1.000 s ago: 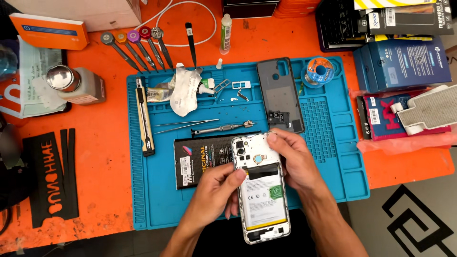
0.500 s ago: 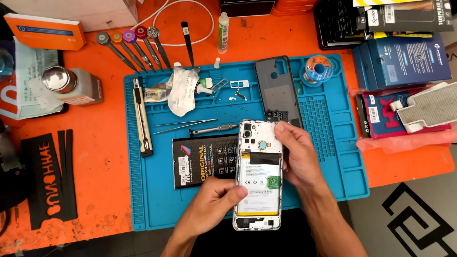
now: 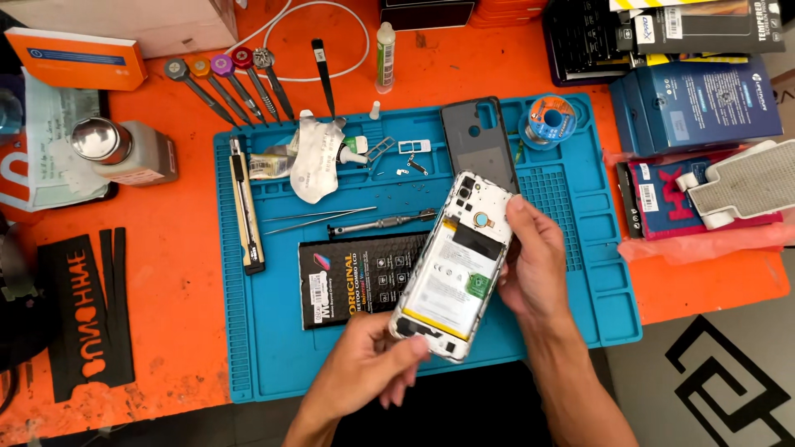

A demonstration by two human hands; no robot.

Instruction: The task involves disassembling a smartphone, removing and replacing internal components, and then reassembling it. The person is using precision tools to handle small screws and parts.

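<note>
Left hand: nearest the camera, fingers clamped on the lower end of the opened phone. Right hand: fingers closed on the phone's right edge, near its upper end. The phone is held tilted above the blue mat, back cover off, battery and green component showing.

Under and left of the phone: black parts box, partly hidden by it. Beyond the box: thin tweezers and a screwdriver, lying flat. Left edge of the mat: utility knife. Behind the phone: dark back cover, its lower end masked by the phone. Beside it: solder spool. Far edge of the orange worktop: row of colour-capped drivers, black tweezers, small bottle. Right: blue boxes.
</note>
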